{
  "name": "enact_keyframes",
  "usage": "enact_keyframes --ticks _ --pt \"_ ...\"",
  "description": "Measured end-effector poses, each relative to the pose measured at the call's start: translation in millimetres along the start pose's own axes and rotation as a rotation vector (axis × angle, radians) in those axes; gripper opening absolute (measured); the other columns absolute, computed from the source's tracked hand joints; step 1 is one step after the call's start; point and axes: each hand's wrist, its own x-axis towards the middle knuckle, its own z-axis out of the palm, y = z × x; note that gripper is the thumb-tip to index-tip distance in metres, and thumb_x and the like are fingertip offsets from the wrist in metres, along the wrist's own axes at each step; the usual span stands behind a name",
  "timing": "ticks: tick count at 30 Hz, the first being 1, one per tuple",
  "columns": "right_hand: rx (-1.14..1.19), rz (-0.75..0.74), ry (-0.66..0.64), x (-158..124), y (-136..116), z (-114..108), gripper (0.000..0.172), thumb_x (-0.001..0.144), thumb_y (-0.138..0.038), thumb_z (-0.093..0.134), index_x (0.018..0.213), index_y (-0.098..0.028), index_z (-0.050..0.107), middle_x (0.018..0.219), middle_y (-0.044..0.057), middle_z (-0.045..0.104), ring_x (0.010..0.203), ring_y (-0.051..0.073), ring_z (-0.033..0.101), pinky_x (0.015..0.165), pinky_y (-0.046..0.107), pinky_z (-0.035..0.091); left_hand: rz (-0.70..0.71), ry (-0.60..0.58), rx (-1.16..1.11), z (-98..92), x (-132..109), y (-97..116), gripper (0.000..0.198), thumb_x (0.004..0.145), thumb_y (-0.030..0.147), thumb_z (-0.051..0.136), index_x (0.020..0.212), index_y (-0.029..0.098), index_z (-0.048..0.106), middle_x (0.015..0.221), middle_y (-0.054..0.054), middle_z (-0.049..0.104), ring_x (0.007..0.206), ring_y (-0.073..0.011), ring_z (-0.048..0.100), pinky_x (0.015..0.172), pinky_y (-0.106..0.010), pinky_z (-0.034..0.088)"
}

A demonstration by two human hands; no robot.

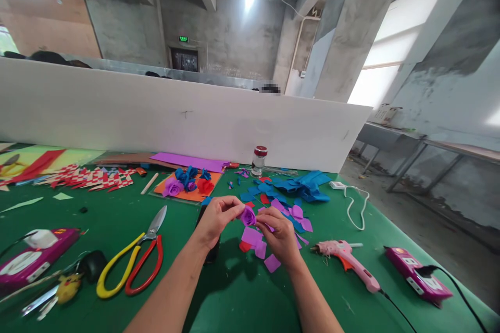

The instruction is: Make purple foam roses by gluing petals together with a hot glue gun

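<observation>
Between my two hands, above the green table, is a small purple paper flower (pixel 248 216) with rolled petals. My left hand (pixel 219 218) pinches its left side with thumb and fingertips. On the other side, the fingertips of my right hand (pixel 279 229) are closed on its right edge. Loose purple paper petals (pixel 261 248) lie beneath and around my right hand, with blue and red pieces among them. A dark flat object (pixel 212 255) is partly hidden under my left hand.
Scissors (pixel 150 244) lie left; a pink glue gun (pixel 349 263) and power strip (pixel 417 276) lie right. Finished paper flowers (pixel 187 181) rest on an orange sheet. Behind stand a red-lidded jar (pixel 259 161), blue crepe paper (pixel 304 186) and a white partition (pixel 187 119).
</observation>
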Motion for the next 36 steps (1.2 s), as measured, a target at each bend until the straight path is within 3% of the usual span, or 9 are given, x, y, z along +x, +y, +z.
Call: enact_keyframes --ticks 7,15,22,29,32,36 --pt "0.023 -0.006 -0.016 0.6 -2.6 -2.6 0.01 0.087 -0.02 0.063 0.087 -0.023 0.073 0.08 0.005 0.067 0.077 0.018 0.063 0.066 0.028 0.051 -0.106 -0.079 -0.151 -3.3 -0.1 -4.1 0.023 0.081 0.032 0.065 0.067 0.014 0.061 0.062 -0.002 0.058 0.057 -0.0107 0.046 0.056 -0.024 0.034" --pt "0.015 0.017 -0.048 1.0 -3.8 -2.7 0.011 0.087 -0.023 0.062 0.086 -0.023 0.074 0.08 0.005 0.067 0.076 0.018 0.062 0.066 0.029 0.051 -0.095 -0.048 -0.123 -2.7 -0.6 1.3 0.027 0.078 0.038 0.066 0.07 0.013 0.066 0.065 -0.004 0.062 0.059 -0.0132 0.053 0.058 -0.025 0.039" --pt "0.038 0.034 -0.055 0.5 -3.2 -2.2 0.01 0.087 -0.022 0.063 0.086 -0.023 0.073 0.08 0.005 0.067 0.076 0.018 0.062 0.067 0.029 0.05 -0.051 0.013 -0.09 -2.4 1.0 0.4 0.019 0.071 0.03 0.073 0.065 0.013 0.067 0.06 -0.001 0.061 0.053 -0.0092 0.048 0.054 -0.023 0.037" --pt "0.064 0.068 -0.065 -0.3 -2.8 0.9 0.011 0.087 -0.025 0.063 0.084 -0.023 0.073 0.081 0.006 0.067 0.078 0.018 0.062 0.068 0.029 0.051 -0.164 -0.022 -0.093 -3.8 6.2 -7.1 0.029 0.077 0.04 0.068 0.068 0.014 0.062 0.059 0.0 0.058 0.05 -0.0083 0.048 0.047 -0.02 0.038" --pt "0.124 0.109 -0.052 0.8 -3.4 5.2 0.012 0.086 -0.027 0.064 0.08 -0.022 0.073 0.078 0.005 0.067 0.076 0.018 0.063 0.067 0.029 0.051 -0.177 0.03 -0.044 -9.9 11.0 3.3 0.035 0.08 0.046 0.064 0.072 0.013 0.065 0.063 -0.002 0.059 0.053 -0.0096 0.051 0.046 -0.02 0.039" --pt "0.179 0.102 -0.01 3.4 -7.0 9.5 0.013 0.085 -0.028 0.065 0.077 -0.021 0.073 0.075 0.004 0.066 0.072 0.017 0.063 0.064 0.027 0.051 -0.112 0.11 0.072 -17.2 2.8 32.3 0.03 0.079 0.044 0.065 0.074 0.014 0.066 0.07 -0.004 0.064 0.057 -0.0106 0.053 0.05 -0.021 0.042"
